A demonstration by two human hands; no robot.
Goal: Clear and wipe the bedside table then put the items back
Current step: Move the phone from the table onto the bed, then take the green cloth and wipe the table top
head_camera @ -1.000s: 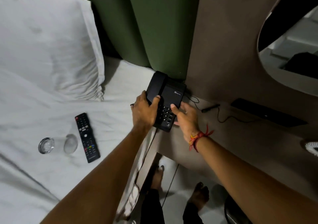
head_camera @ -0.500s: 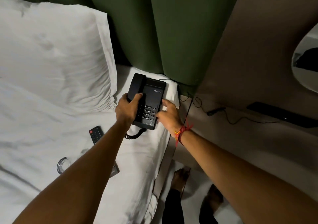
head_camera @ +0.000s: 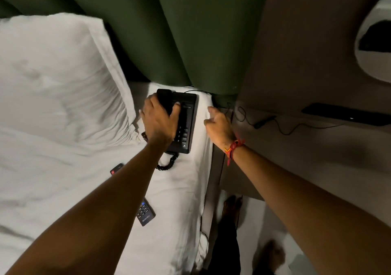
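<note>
A black desk telephone (head_camera: 187,122) lies flat on the white bed sheet (head_camera: 182,190) near the bed's right edge, its coiled cord (head_camera: 168,164) trailing toward me. My left hand (head_camera: 159,122) is wrapped over the phone's handset on its left side. My right hand (head_camera: 218,124) hovers just right of the phone with nothing in it, fingers loosely curled, a red thread on the wrist. A black remote control (head_camera: 145,212) lies on the sheet, mostly hidden under my left forearm. The brown bedside table (head_camera: 296,147) is to the right.
A white pillow (head_camera: 59,80) fills the upper left. Green curtain (head_camera: 169,31) hangs behind the bed. On the table lie a thin black cable with a plug (head_camera: 264,122) and a flat black device (head_camera: 347,117). Bare feet (head_camera: 232,207) stand on the floor below.
The phone has moved left from the table's edge onto the bed and now rests on the sheet. My right hand has let go of it and drawn to the right. The glass has left the view.
</note>
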